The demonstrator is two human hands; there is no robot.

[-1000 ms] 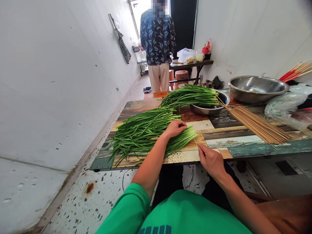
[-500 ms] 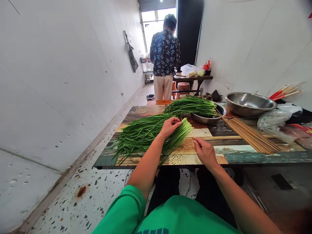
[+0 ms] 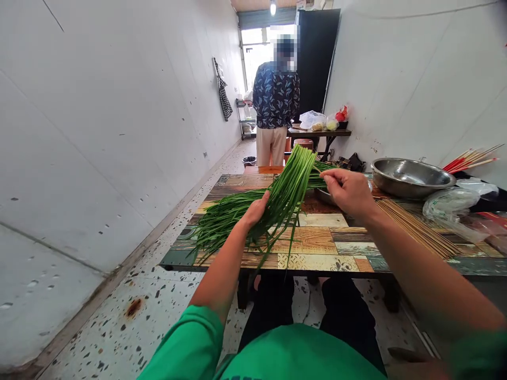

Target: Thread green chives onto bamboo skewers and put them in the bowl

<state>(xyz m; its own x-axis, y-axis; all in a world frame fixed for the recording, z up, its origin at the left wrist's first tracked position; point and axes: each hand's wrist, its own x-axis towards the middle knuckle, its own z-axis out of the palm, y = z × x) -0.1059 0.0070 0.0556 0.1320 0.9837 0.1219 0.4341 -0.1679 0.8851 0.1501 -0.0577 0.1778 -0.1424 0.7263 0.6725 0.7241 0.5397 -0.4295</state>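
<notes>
My left hand (image 3: 255, 212) is closed around a bunch of garlic chives (image 3: 288, 192), lifted off the table with its pale stem ends pointing up and right. The long green leaves hang down and trail left over the tabletop. At the stem ends, my right hand (image 3: 348, 192) pinches a thin bamboo skewer (image 3: 317, 168); how far it runs into the stems is hidden. Behind the lifted bunch lie more chives (image 3: 322, 181), partly over a metal bowl (image 3: 325, 197). Loose bamboo skewers (image 3: 420, 229) lie in a row under and beside my right forearm.
A large steel basin (image 3: 412, 177) stands on the patchwork table (image 3: 312, 240) at the right. Plastic bags (image 3: 449, 206) and red-tipped sticks (image 3: 471, 158) are by the wall. A person (image 3: 275, 97) stands with their back turned at a far table (image 3: 328, 133).
The chive bunch has been raised from the table and tipped upward. My left hand now grips it lower along the leaves. My right hand has moved up and right, still pinching the skewer.
</notes>
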